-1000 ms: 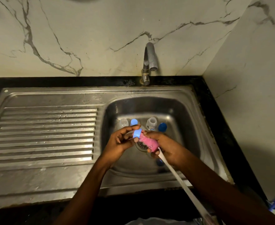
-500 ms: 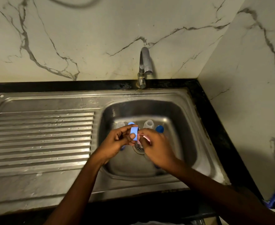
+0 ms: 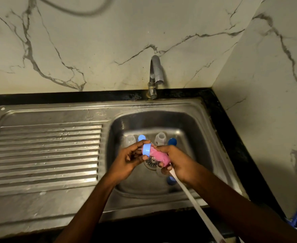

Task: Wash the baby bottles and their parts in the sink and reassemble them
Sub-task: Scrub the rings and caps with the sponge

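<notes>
Over the steel sink basin (image 3: 161,120), a light blue plastic bottle ring (image 3: 146,149) is pinched in the left hand (image 3: 126,161) and scrubbed with a pink sponge brush (image 3: 159,156) gripped in the right hand (image 3: 180,165). Clear bottle pieces (image 3: 160,138) and blue caps (image 3: 172,142) are left unassembled behind; washing seems barely midway.

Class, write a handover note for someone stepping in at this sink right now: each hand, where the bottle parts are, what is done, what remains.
Hands: left hand pinches the light blue ring; right hand grips the brush, its pink sponge against the ring, over the drain.
In the basin, far side: clear part, light blue cap, second clear part, dark blue cap; another blue part lies beneath the right hand.
Done: cannot tell what is washed. Nothing assembled.
Left: finish the ring, wash the rest, rinse, reassemble.
</notes>
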